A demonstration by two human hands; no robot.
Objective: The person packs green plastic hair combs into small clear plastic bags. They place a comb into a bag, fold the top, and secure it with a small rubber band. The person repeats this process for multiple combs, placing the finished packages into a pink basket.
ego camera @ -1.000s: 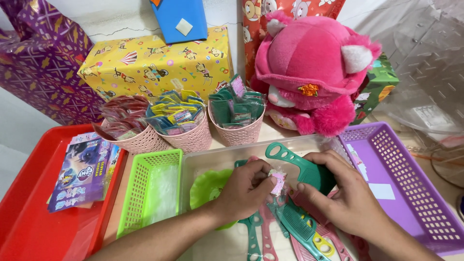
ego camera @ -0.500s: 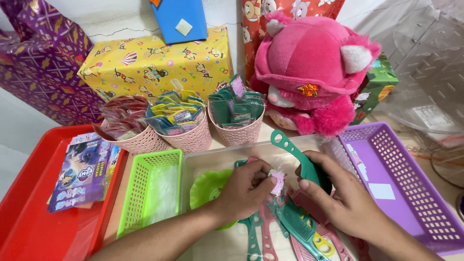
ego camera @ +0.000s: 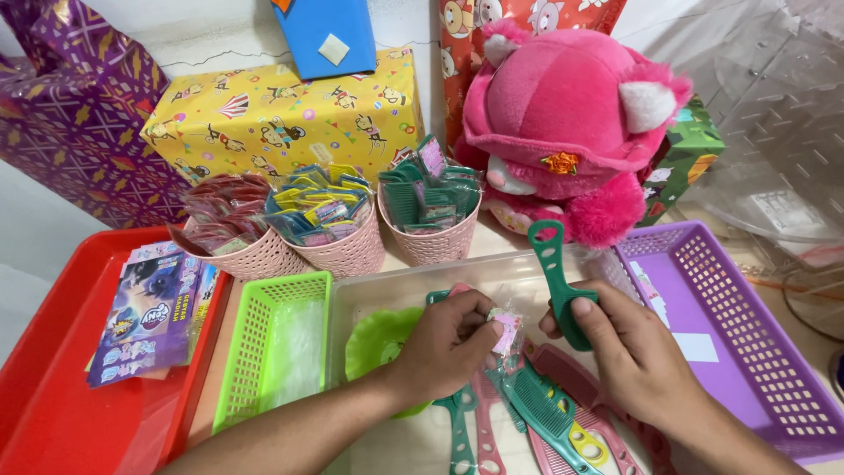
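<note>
Two bare hands meet low in the frame

The left hand (ego camera: 444, 343) curls inward, fingertips pinched together (forearm stretching in from the lower left); the right hand (ego camera: 629, 356) lies knuckles up just beside it, thumb pressed forward in a closed grip, wrist running off the lower right.

Right hand (ego camera: 635, 356) lifts green comb (ego camera: 557, 275)

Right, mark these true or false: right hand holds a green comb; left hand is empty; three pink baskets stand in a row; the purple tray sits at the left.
1. The right hand holds a green comb: true.
2. The left hand is empty: false, it pinches a small clear packet.
3. Three pink baskets stand in a row: true.
4. The purple tray sits at the left: false, it is at the right; the red tray is left.
</note>
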